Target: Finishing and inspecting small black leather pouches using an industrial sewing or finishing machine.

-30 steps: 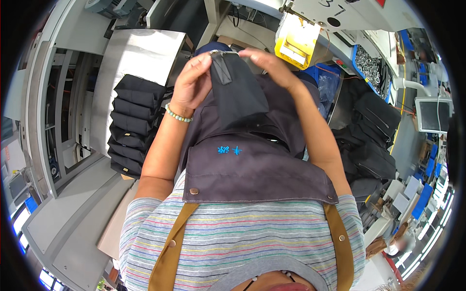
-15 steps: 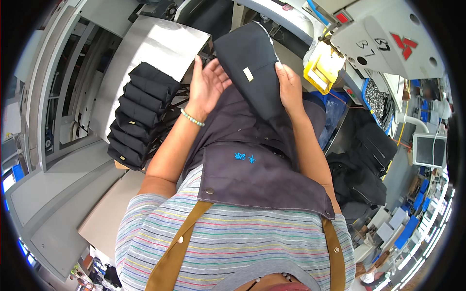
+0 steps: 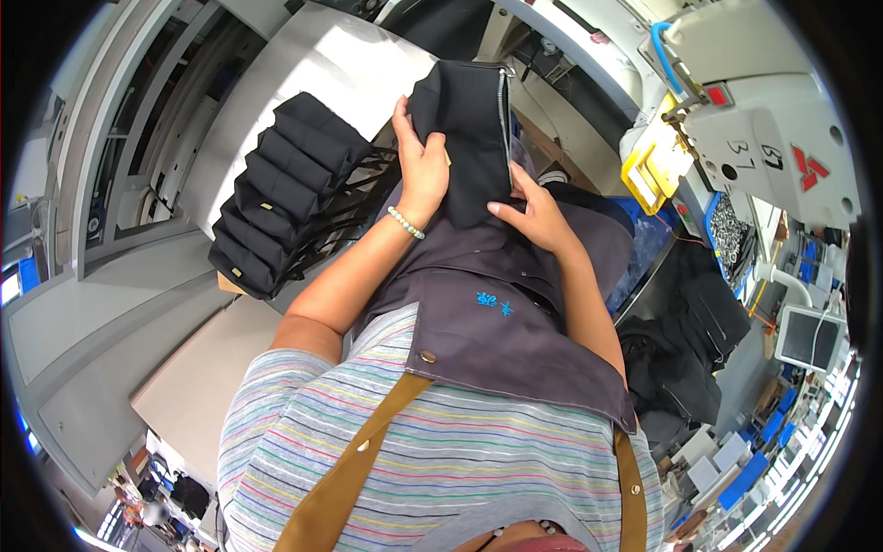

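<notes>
L/R fingers (image 3: 404, 124) on blk pouch (image 3: 478, 147) — blue-lettered apron (image 3: 515, 350)

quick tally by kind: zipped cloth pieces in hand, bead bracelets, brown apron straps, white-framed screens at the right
Black zipped cloth piece: 1
Bead bracelet: 1
Brown apron straps: 2
White-framed screen: 1
Total: 5

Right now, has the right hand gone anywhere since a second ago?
Yes. The right hand has moved left, farther from the yellow frame, and closer to the person's body.
</notes>
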Available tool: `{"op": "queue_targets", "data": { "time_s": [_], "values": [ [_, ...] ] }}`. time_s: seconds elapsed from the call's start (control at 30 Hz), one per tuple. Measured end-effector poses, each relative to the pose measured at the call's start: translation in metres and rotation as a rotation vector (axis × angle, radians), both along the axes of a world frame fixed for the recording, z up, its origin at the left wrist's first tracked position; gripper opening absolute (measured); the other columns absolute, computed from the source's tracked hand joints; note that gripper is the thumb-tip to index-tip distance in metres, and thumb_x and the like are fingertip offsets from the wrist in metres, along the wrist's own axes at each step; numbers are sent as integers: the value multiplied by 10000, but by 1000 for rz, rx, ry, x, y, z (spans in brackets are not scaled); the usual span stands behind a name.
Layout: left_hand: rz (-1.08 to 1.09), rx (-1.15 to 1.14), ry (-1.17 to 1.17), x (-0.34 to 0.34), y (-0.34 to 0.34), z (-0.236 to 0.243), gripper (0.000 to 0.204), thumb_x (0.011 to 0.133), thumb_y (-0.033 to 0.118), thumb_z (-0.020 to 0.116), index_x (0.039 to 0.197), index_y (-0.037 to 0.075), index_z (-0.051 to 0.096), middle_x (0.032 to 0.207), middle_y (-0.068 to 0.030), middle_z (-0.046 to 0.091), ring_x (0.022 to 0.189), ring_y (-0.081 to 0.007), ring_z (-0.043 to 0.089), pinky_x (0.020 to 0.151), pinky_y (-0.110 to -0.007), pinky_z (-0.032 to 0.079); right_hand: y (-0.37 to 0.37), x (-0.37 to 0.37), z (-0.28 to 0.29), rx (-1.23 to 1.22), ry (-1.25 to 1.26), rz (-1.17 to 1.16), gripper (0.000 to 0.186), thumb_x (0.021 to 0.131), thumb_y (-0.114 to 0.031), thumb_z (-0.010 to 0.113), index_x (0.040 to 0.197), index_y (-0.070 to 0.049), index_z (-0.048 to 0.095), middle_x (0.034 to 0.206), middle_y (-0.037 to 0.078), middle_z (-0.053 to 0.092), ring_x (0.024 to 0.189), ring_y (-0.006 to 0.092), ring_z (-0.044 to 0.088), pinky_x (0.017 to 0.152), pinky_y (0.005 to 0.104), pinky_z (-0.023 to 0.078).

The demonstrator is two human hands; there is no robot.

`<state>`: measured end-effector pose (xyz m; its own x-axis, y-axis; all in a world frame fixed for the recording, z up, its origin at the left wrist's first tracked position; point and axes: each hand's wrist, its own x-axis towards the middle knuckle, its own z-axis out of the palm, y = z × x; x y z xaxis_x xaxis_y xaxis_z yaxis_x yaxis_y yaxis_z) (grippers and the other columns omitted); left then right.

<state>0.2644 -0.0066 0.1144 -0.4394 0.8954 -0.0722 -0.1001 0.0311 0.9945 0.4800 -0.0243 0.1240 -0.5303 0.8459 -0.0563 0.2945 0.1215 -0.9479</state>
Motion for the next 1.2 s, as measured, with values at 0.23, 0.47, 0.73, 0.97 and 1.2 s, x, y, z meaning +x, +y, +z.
{"op": "queue_targets", "data": {
  "time_s": [0.23,0.47,0.73,0.97,1.2],
  "values": [
    [33,210,103,3,-3,23,746,875,-71,477,1560,17,196,1563,-195,304,1439,-254,331,1161,-338,285,49,19,-26,441,-630,48,396,769,13,623,1158,-49,658,1034,164,664,988,392,651,854,492,512],
    [355,526,-75,-41,22,65,634,924,11,528,1501,-23,267,1281,-111,536,1087,-196,526,1040,-319,395,153,-38,65,1219,-447,-389,289,824,26,593,1065,-101,687,925,114,640,840,339,652,704,431,521],
    [520,553,254,-136,44,57,641,930,-1,522,1499,14,226,1366,-121,492,1175,-195,507,1050,-308,387,175,-128,23,788,-373,-378,308,925,-250,658,1193,-99,670,1044,149,723,956,383,675,814,456,534],
    [503,-313,776,-204,70,-54,775,863,109,597,1482,-118,192,1397,-358,352,1207,-481,516,1078,-466,397,105,-120,-66,588,-759,111,416,860,-224,710,1240,-65,655,1324,134,604,1336,305,481,1109,516,370],
    [430,-490,929,-219,83,-108,769,824,51,614,1471,-119,234,1428,-352,239,1184,-487,499,1014,-468,463,67,-67,-52,609,-488,17,311,878,-193,687,1162,-66,694,1358,106,584,1384,307,433,1168,512,289]
  ]
}}
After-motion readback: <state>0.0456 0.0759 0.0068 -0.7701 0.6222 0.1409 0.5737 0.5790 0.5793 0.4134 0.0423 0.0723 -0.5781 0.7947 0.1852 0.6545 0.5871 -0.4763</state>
